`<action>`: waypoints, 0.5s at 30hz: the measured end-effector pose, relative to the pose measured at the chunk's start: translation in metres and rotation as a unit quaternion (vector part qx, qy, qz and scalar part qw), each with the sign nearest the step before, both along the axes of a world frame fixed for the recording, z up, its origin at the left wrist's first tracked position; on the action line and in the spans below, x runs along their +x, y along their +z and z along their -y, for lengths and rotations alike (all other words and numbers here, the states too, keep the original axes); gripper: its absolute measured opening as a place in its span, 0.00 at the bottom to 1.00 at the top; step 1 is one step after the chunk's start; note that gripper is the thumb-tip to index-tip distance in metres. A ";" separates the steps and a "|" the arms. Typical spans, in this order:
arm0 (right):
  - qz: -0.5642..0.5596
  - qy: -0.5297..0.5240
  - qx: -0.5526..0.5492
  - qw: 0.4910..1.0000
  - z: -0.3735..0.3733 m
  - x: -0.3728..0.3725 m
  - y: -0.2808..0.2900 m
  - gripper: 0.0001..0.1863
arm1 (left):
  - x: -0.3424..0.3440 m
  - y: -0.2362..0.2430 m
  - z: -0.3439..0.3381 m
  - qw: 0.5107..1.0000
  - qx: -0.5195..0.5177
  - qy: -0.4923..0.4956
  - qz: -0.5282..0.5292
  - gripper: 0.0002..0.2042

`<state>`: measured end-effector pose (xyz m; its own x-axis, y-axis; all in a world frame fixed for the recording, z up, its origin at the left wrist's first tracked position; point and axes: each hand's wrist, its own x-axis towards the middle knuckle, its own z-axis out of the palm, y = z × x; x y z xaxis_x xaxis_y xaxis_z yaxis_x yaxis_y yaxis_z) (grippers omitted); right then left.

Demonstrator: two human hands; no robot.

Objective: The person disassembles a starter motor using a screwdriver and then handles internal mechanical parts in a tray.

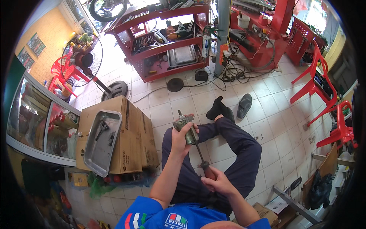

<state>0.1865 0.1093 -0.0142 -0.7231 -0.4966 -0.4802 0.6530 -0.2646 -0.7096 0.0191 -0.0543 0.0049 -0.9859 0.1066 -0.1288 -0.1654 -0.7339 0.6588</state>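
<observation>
My left hand (pixel 180 140) is closed around a greyish metal mechanical part (pixel 183 121), with a short stem pointing up and away from me. It is held above my lap, between my knees. In my right hand (pixel 218 183), nearer my body, is a screwdriver with a reddish handle (pixel 208 172). The screwdriver's long dark shaft runs up and left to the metal part. Its tip meets the part's near right side, but my left fingers partly cover the spot, so I cannot tell exactly what it touches.
To the left, a metal tray (pixel 88 152) holding small dark parts rests on cardboard boxes (pixel 131 137). Ahead stand a red tool cart (pixel 160 51) and a fan (pixel 110 91). Cables (pixel 232 72) lie on the tiles. A shoe (pixel 244 105) and red chairs (pixel 318 82) are at right.
</observation>
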 end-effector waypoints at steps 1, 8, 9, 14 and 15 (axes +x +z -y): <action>-0.020 -0.007 -0.015 1.000 0.000 0.001 0.001 0.33 | 0.001 -0.001 0.000 1.000 -0.003 0.001 0.003 0.20; -0.051 -0.098 0.005 0.994 0.006 0.005 0.016 0.33 | 0.000 0.005 0.003 0.999 -0.010 -0.043 -0.017 0.19; -0.028 -0.075 0.017 0.997 0.004 0.003 0.021 0.33 | 0.001 0.004 0.002 0.999 0.001 -0.035 -0.015 0.19; -0.068 0.022 0.058 0.996 -0.005 -0.004 0.015 0.35 | 0.002 -0.005 0.005 0.999 0.014 -0.050 0.003 0.17; -0.081 0.016 0.043 0.996 -0.005 -0.002 0.009 0.35 | 0.001 -0.005 0.005 0.999 0.011 -0.042 0.004 0.17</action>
